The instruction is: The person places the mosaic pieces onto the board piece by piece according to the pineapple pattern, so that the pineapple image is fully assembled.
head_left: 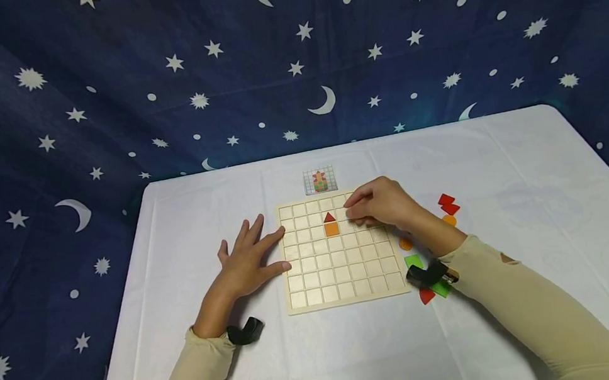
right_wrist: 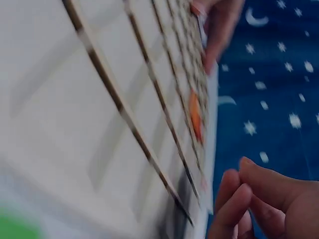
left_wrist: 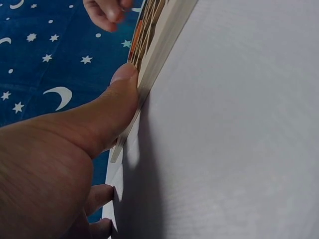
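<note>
A square pale wooden grid board (head_left: 325,279) lies on the table. An orange square tile (head_left: 332,229) sits in its upper middle, with a red triangle tile (head_left: 329,217) directly above. My left hand (head_left: 245,264) is spread at the board's left side, thumb and index fingertip touching its edge. In the left wrist view the thumb (left_wrist: 117,99) rests along that edge. Over the board's upper right hovers my right hand (head_left: 380,201), fingers curled and thumb tip against the index finger. I cannot tell whether a small tile is hidden between those fingertips.
Behind the board lies a small pattern card (head_left: 320,180) with a coloured figure on a grid. Loose tiles lie right of the board, partly under the right forearm: red pieces (head_left: 447,204), an orange round one (head_left: 405,243) and green squares (head_left: 413,261). A starry blue curtain (head_left: 243,64) hangs behind.
</note>
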The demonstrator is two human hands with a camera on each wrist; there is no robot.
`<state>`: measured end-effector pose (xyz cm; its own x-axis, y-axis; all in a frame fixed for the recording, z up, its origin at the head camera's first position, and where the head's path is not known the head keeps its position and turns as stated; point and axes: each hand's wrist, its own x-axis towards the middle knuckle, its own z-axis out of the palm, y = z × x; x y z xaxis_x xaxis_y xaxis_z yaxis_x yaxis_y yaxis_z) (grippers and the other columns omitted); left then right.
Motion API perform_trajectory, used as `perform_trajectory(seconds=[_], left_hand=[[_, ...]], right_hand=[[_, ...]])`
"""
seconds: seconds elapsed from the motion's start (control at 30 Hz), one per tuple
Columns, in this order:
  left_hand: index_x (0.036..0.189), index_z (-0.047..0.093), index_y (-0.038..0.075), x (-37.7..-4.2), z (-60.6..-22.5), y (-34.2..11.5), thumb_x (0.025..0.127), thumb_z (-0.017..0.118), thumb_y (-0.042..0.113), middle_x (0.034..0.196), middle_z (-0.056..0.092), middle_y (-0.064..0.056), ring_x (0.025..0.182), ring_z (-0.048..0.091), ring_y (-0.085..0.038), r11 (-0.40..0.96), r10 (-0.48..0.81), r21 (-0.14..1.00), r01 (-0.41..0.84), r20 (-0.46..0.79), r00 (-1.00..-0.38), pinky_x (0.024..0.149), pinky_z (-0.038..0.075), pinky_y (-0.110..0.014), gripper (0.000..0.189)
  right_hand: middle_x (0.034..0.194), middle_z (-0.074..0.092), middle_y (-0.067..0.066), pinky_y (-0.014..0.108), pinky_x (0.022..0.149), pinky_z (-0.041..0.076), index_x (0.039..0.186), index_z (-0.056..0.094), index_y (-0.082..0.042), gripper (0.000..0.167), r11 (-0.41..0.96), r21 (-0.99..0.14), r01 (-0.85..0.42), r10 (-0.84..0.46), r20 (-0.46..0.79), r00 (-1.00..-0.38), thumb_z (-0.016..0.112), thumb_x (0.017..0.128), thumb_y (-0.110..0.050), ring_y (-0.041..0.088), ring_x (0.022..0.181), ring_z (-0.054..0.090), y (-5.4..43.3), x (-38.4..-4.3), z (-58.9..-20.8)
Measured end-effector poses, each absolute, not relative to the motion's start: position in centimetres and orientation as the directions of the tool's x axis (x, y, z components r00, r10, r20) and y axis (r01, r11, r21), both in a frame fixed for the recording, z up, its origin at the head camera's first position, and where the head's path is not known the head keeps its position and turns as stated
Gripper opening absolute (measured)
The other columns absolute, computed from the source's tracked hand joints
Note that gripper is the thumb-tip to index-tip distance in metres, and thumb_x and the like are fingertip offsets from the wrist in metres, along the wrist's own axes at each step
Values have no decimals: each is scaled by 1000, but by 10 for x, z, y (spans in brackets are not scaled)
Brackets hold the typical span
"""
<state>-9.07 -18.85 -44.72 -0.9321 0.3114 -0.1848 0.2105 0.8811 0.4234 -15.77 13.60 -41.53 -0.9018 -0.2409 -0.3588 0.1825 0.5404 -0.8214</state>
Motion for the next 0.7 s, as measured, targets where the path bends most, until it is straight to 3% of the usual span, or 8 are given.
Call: perform_trajectory(seconds=[0.23, 0.5, 0.7], left_hand=[[155, 45, 34, -93, -447, -189, 86, 75, 58, 173, 13, -10, 159, 4, -41, 882, 315, 421, 212, -191, -930, 112, 2, -81, 79], [155, 46, 34, -92, -445, -188, 87, 74, 58, 173, 13, -10, 159, 5, -41, 880, 318, 422, 217, -184, -930, 112, 3, -81, 78], [155, 45, 35, -92, -446, -188, 87, 74, 58, 173, 13, -9, 160, 4, -40, 884, 312, 418, 212, -190, -931, 112, 3, -81, 78]], right_hand=[[94, 77, 9, 34, 69, 47, 113, 78, -15, 23, 728, -684, 41, -209, -278, -938, 74, 95, -27, 28, 87, 65, 184, -174, -400], [105, 73, 11, 41, 85, 47, 111, 79, -11, 27, 821, -568, -58, -266, -292, -919, 82, 87, -23, 28, 100, 61, 204, -182, -414], [97, 71, 10, 36, 77, 45, 101, 80, -12, 20, 831, -552, -66, -259, -279, -925, 84, 84, -22, 27, 92, 58, 202, -179, -418]])
